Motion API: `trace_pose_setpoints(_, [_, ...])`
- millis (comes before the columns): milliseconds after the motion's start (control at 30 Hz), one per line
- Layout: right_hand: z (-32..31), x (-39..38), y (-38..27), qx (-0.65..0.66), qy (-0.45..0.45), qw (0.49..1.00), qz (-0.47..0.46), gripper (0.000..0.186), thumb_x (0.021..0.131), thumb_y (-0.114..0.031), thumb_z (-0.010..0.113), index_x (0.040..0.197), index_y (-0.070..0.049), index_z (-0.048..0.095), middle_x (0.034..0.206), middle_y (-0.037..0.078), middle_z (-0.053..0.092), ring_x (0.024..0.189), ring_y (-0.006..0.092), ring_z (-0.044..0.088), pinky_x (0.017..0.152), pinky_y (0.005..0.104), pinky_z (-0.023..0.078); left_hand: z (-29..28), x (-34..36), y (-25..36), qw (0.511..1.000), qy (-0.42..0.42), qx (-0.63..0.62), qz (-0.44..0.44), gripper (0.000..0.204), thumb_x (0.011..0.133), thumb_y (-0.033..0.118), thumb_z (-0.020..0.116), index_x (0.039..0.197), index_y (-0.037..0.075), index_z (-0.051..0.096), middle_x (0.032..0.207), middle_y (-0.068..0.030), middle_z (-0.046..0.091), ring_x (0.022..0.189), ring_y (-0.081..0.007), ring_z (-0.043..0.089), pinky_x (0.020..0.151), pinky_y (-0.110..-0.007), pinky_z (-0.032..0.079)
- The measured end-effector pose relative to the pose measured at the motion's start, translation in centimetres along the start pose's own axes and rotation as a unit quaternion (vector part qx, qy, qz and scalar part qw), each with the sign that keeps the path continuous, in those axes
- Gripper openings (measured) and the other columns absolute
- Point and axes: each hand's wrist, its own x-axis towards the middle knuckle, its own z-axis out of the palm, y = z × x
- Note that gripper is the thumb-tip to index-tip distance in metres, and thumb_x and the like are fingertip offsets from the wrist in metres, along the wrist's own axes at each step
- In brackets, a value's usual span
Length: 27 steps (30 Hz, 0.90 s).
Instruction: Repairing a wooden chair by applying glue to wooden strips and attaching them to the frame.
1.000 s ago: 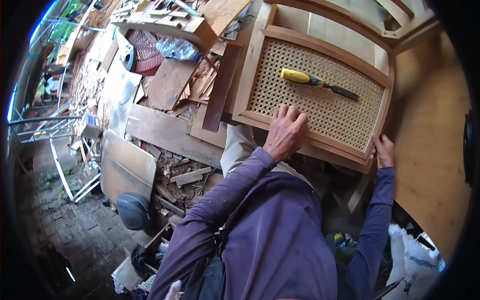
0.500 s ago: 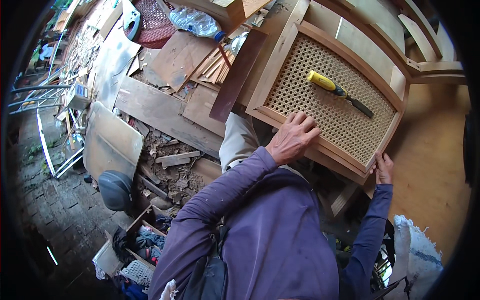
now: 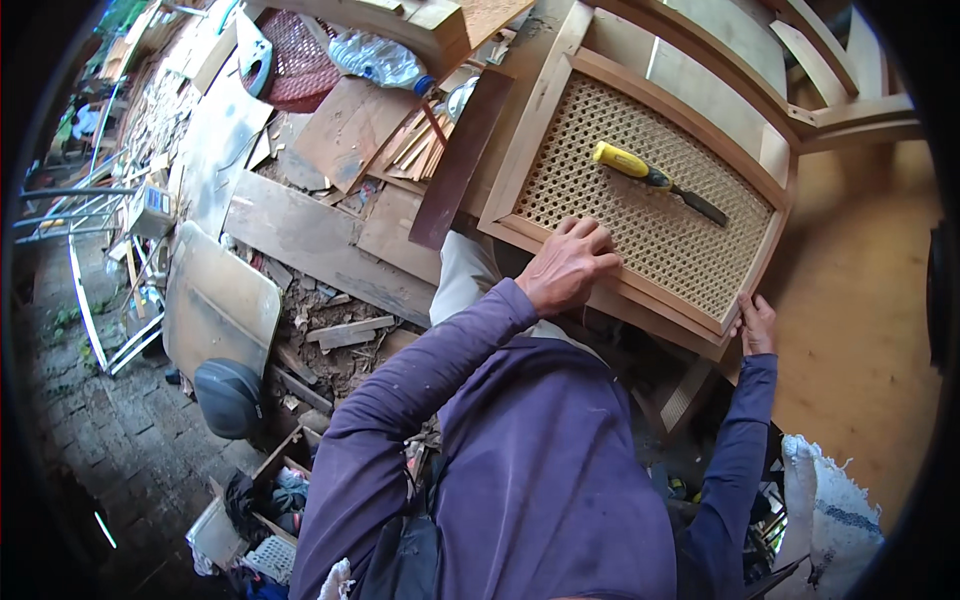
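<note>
A wooden frame [image 3: 640, 278] with a woven cane panel [image 3: 572, 150] lies tilted in front of me. My left hand [image 3: 568, 266] is closed over its near edge, fingers curled at the cane's border. At the near right corner, my right hand [image 3: 757, 325] pinches the frame between thumb and fingers; part of those fingers is hidden beneath it. On the cane rests a chisel [image 3: 655, 181] with a yellow and black handle and a dark blade, which neither hand touches.
Curved wooden furniture parts [image 3: 860, 125] stand at the far right, above a broad brown board [image 3: 850, 300]. Leftward lie a dark red-brown plank [image 3: 460, 155], a plastic bottle [image 3: 378, 60], scrap boards [image 3: 300, 235] and a black rounded case [image 3: 228, 398]. A crate of cloths stands lower left.
The whole view has shifted slightly, so the scene sits a little further left. Both hands keep their places on the frame, and the chisel lies where it was on the cane.
</note>
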Motion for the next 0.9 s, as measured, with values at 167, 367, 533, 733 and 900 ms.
trace_pose_setpoints(167, [-0.4, 0.2, 0.4, 0.002, 0.01, 1.0, -0.008, 0.034, 0.102, -0.035, 0.08, 0.105, -0.006, 0.064, 0.077, 0.0, 0.061, 0.055, 0.0058, 0.055, 0.043, 0.0256, 0.049, -0.5, 0.9, 0.9, 0.999, -0.012, 0.031, -0.016, 0.03, 0.079, 0.012, 0.071, 0.11, 0.01, 0.07, 0.115, -0.0089, 0.064, 0.112, -0.0306, 0.058, 0.098, -0.044, 0.046])
trace_pose_setpoints(367, [-0.1, -1.5, -0.6, 0.027, 0.025, 0.999, -0.01, 0.028, 0.103, -0.031, 0.078, 0.1, -0.007, 0.063, 0.073, 0.0, 0.059, 0.053, 0.007, 0.053, 0.042, 0.0264, 0.046, 0.0, 2.6, 2.3, 0.993, -0.076, 0.091, -0.017, 0.028, 0.082, 0.01, 0.066, 0.11, 0.004, 0.064, 0.113, -0.0155, 0.059, 0.11, -0.0346, 0.057, 0.097, -0.046, 0.047])
trace_pose_setpoints(533, [2.6, -1.8, -2.9, 0.077, -0.027, 0.996, 0.026, 0.022, 0.109, -0.02, 0.067, 0.094, -0.012, 0.055, 0.071, -0.004, 0.047, 0.053, 0.0055, 0.046, 0.043, 0.0285, 0.04, -0.8, 1.8, 1.1, 0.995, -0.082, 0.045, 0.017, 0.028, 0.087, 0.01, 0.068, 0.115, 0.008, 0.068, 0.113, -0.0162, 0.059, 0.107, -0.0396, 0.059, 0.089, -0.05, 0.052])
trace_pose_setpoints(733, [1.3, 0.2, -0.4, -0.067, 0.009, 0.998, 0.012, 0.042, 0.098, -0.04, 0.083, 0.106, 0.0, 0.074, 0.077, 0.005, 0.071, 0.054, 0.0107, 0.063, 0.046, 0.0268, 0.053, -1.5, 5.2, -1.2, 0.967, -0.195, 0.057, 0.152, 0.022, 0.087, 0.014, 0.075, 0.109, 0.013, 0.074, 0.099, -0.009, 0.065, 0.095, -0.0316, 0.064, 0.081, -0.042, 0.055])
trace_pose_setpoints(900, [0.4, 0.6, -0.8, -0.069, 0.008, 0.998, -0.004, 0.056, 0.091, -0.052, 0.087, 0.106, 0.001, 0.075, 0.076, 0.005, 0.069, 0.053, 0.0106, 0.063, 0.046, 0.0279, 0.053, -1.3, 5.6, -0.2, 0.965, -0.181, 0.069, 0.177, 0.026, 0.086, 0.012, 0.074, 0.11, 0.007, 0.067, 0.101, -0.0127, 0.062, 0.096, -0.033, 0.063, 0.081, -0.045, 0.055])
